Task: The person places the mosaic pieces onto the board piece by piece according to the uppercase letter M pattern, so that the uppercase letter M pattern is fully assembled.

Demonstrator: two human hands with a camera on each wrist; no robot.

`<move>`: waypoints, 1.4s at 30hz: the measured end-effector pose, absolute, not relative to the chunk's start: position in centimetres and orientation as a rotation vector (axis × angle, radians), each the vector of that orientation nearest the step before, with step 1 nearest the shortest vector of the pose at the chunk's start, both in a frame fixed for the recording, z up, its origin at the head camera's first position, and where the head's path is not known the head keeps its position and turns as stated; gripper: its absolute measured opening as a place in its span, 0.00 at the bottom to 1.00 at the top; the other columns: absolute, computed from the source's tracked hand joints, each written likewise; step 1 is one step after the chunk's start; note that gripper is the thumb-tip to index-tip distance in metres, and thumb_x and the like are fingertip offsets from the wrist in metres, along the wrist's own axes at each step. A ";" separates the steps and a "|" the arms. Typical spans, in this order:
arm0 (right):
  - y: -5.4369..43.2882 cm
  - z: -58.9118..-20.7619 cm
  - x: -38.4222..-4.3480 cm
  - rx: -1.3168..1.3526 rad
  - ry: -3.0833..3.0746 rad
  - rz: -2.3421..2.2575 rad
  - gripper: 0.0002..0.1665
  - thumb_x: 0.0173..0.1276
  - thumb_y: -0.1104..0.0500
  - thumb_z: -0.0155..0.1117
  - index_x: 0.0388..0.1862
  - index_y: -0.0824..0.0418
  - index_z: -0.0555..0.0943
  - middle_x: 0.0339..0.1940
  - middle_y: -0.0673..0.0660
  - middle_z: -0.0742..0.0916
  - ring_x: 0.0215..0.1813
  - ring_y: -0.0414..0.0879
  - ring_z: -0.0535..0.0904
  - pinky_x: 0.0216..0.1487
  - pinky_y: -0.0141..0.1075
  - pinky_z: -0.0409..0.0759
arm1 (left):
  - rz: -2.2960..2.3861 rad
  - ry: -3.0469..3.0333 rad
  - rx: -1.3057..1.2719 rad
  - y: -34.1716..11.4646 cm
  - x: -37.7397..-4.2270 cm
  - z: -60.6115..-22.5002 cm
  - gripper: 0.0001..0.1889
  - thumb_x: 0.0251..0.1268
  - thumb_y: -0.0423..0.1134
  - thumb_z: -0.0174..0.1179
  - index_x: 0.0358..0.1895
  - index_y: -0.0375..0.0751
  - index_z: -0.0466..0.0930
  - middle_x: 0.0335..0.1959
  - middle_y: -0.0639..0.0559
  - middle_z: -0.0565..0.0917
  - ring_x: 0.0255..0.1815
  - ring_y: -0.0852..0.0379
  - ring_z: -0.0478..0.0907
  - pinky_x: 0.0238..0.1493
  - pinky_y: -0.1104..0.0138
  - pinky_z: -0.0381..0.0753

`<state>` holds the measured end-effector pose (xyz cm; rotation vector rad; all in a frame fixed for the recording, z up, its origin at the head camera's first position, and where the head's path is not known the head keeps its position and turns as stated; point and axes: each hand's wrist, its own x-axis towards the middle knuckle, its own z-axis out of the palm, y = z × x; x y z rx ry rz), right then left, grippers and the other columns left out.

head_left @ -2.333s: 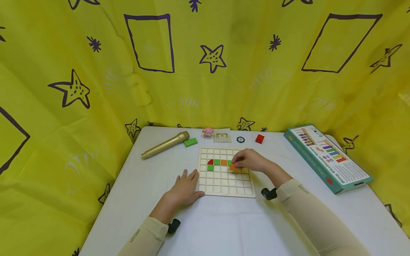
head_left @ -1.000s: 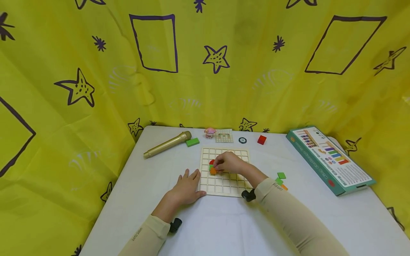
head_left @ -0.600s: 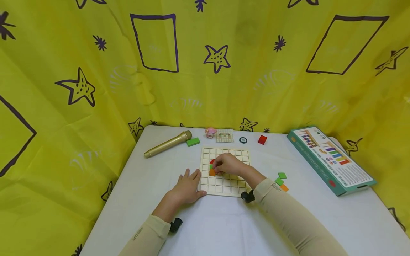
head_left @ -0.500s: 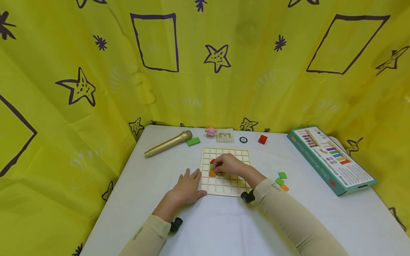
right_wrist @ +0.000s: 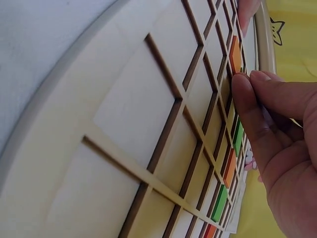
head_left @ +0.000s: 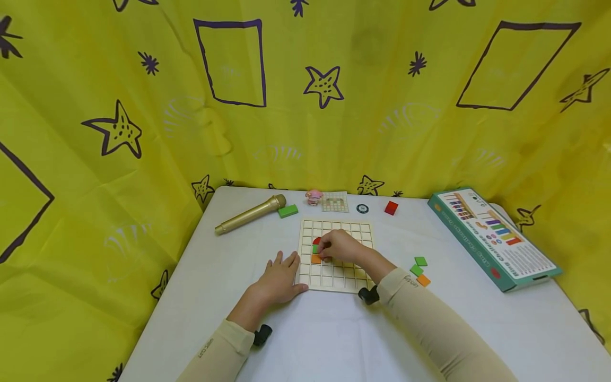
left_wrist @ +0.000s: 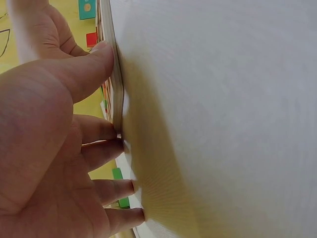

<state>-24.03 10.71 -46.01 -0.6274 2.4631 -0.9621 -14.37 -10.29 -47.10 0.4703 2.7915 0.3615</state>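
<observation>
A pale wooden grid board (head_left: 343,279) lies on the table. My right hand (head_left: 341,246) is over its left half, thumb and forefinger pinching the edge of an orange square tile (right_wrist: 235,54) in one cell. In the head view this tile lies just nearer than a green tile (head_left: 315,249) and a rounded red tile (head_left: 317,241). My right hand hides most of the coloured row behind it; the right wrist view shows an orange tile (right_wrist: 229,167) there. My left hand (head_left: 275,279) rests with fingers spread, touching the board's left edge.
Behind the board are a gold microphone (head_left: 250,215), a green block (head_left: 288,211), a pink figurine (head_left: 313,198), a pattern card (head_left: 335,202), a round token (head_left: 363,209) and a red block (head_left: 391,208). Loose tiles (head_left: 420,261) and a game box (head_left: 494,239) are at right.
My right hand has carried the orange tile from the board's right part leftward and down into the cell near the green tile. Lately it barely moves. My left hand stays put.
</observation>
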 end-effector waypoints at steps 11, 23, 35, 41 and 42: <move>12.6 -45.7 -23.4 -0.589 2.541 -0.954 0.03 0.70 0.61 0.68 0.35 0.56 0.87 0.33 0.47 0.85 0.39 0.44 0.78 0.45 0.37 0.79 | 0.353 2.802 0.473 -10.3 -14.4 -47.1 0.45 0.70 0.61 0.59 0.78 0.33 0.57 0.79 0.41 0.59 0.78 0.30 0.49 0.72 0.39 0.56; 15.4 -45.5 -23.6 -0.540 2.569 -0.964 0.02 0.70 0.60 0.69 0.39 0.57 0.87 0.38 0.49 0.86 0.42 0.47 0.77 0.47 0.38 0.79 | 0.359 2.798 0.479 -10.3 -14.5 -47.3 0.45 0.70 0.61 0.59 0.78 0.33 0.57 0.79 0.41 0.59 0.78 0.30 0.49 0.72 0.39 0.56; 19.2 -44.8 -23.4 -0.452 2.577 -0.998 0.04 0.70 0.63 0.68 0.42 0.59 0.87 0.38 0.52 0.85 0.40 0.47 0.77 0.42 0.36 0.79 | 0.358 2.793 0.463 -10.2 -14.4 -47.1 0.45 0.70 0.61 0.59 0.79 0.34 0.56 0.80 0.42 0.58 0.79 0.31 0.48 0.73 0.39 0.54; 20.9 -44.2 -23.1 -0.356 2.582 -1.027 0.06 0.70 0.63 0.67 0.44 0.61 0.86 0.41 0.54 0.85 0.40 0.49 0.77 0.42 0.36 0.80 | 0.351 2.793 0.463 -10.2 -14.4 -47.3 0.46 0.69 0.62 0.58 0.79 0.35 0.56 0.80 0.43 0.57 0.79 0.32 0.47 0.73 0.40 0.54; 21.2 -44.1 -23.1 -0.349 2.587 -1.027 0.06 0.71 0.63 0.67 0.45 0.61 0.86 0.41 0.54 0.85 0.40 0.49 0.77 0.42 0.36 0.80 | 0.351 2.794 0.464 -10.2 -14.4 -47.3 0.46 0.69 0.62 0.58 0.79 0.35 0.56 0.80 0.43 0.57 0.79 0.32 0.47 0.73 0.40 0.54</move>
